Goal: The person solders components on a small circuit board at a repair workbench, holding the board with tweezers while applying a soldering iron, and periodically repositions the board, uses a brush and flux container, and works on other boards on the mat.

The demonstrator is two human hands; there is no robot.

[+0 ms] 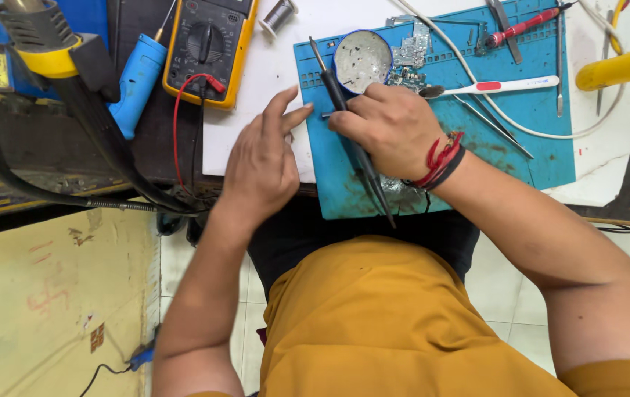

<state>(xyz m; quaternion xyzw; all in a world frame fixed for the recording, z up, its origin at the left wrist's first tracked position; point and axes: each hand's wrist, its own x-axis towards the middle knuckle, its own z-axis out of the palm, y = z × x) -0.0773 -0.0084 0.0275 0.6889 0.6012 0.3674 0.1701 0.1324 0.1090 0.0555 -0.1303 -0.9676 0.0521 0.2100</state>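
My right hand (388,129) grips a black soldering iron (333,84) like a pen, its tip pointing up past the round metal tin (362,60) on the blue work mat (542,147). A red and black thread band circles that wrist. My left hand (263,158) rests at the mat's left edge with fingers spread, and nothing shows in it. Its fingertips nearly touch the right hand. A small circuit board (412,53) lies just beyond the tin.
A yellow multimeter (208,44) with red and black leads sits at the upper left, beside a blue-handled tool (135,84) and a hot-air gun with black hose (43,37). A white toothbrush (506,85), tweezers, a red screwdriver (520,28) and white cable lie on the mat.
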